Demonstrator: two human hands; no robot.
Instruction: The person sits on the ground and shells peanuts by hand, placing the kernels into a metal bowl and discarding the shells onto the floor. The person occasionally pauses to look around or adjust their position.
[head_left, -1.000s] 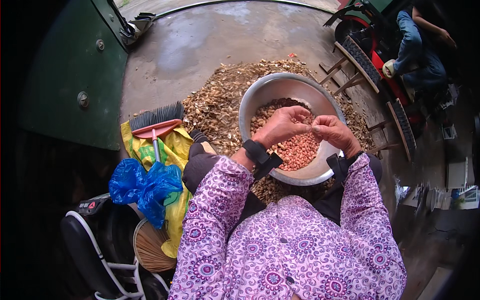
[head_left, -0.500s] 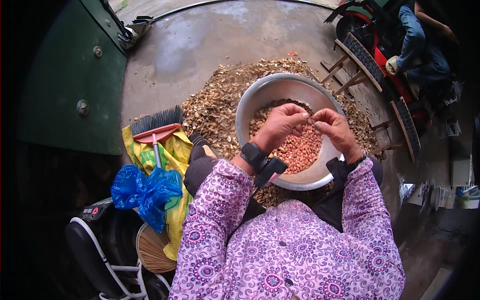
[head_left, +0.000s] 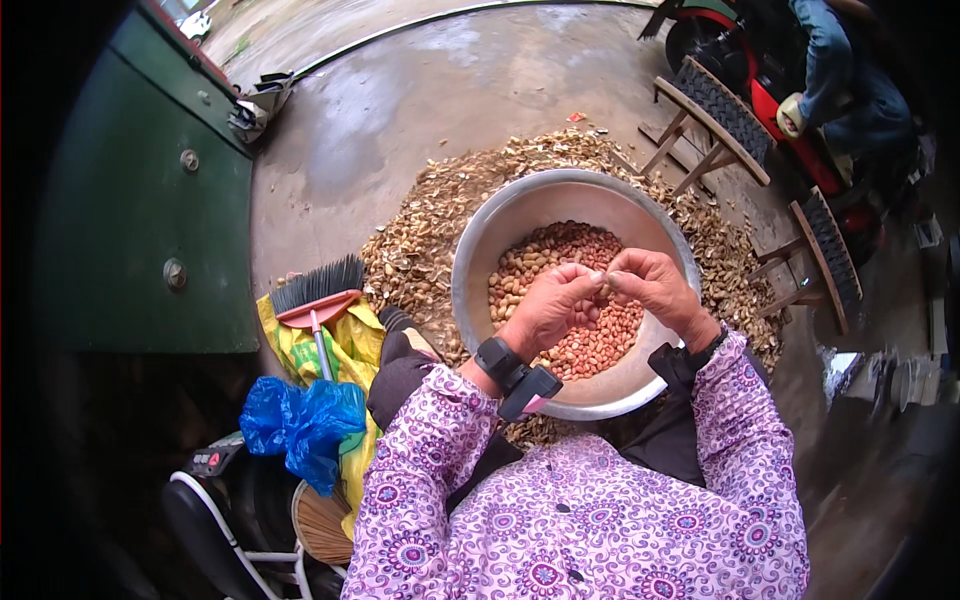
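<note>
A wide metal bowl (head_left: 480, 265) holds unshelled peanuts (head_left: 512, 265) toward its left and reddish peanut kernels (head_left: 585, 355) toward the front and right. Above them my left hand (head_left: 545, 312) is curled, thumb and forefinger pinched, wearing a black wrist device. My right hand (head_left: 660, 290) pinches close beside it, their fingertips meeting; whatever small thing is between them is too small to make out. A thick spread of broken shells (head_left: 440, 210) lies around the bowl.
At left stand a green metal door (head_left: 150, 240), a broom (head_left: 315, 310) on a yellow sack (head_left: 355, 345), a blue plastic bag (head_left: 300, 430) and a white-framed seat (head_left: 215, 530). At right are wooden racks (head_left: 720, 120), a red-and-black machine (head_left: 775, 110) and another person's legs (head_left: 850, 80).
The view has shifted, so bowl and hands sit lower and further left in the picture. Both hands stay pinched over the bowl, their fingertips shifting slightly against each other.
</note>
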